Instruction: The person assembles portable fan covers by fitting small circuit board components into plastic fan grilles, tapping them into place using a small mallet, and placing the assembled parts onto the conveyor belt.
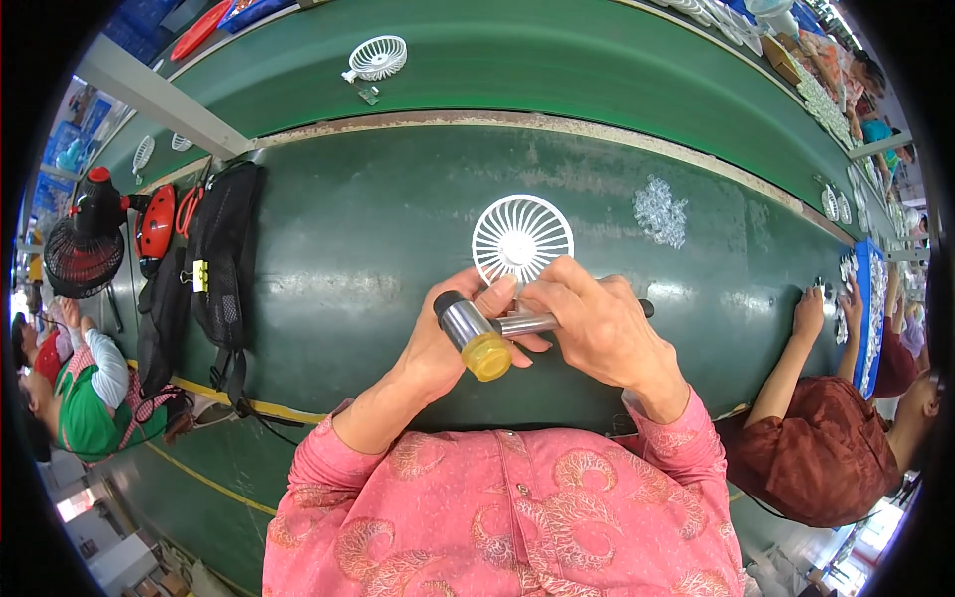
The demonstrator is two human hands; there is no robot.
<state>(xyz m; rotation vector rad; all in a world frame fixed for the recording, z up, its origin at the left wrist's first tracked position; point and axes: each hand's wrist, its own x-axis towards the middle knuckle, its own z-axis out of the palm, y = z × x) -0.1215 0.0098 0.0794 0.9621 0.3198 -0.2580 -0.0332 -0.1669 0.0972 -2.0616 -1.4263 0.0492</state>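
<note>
A long workbench with a dark green, scuffed mat top [378, 249] runs across the room. A round white plastic fan grille [521, 239] lies flat near its middle. To the right, well apart from it, sits a small heap of clear plastic bits [662, 211]. At the left end a black mesh bag with straps [221, 249] lies on the mat. Beyond a pale worn edge strip, a green conveyor belt [557, 70] carries another white fan grille [378, 58].

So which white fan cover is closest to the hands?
The round white grille right above the hands, touching the fingers. The other white grille lies far off on the upper belt.
</note>
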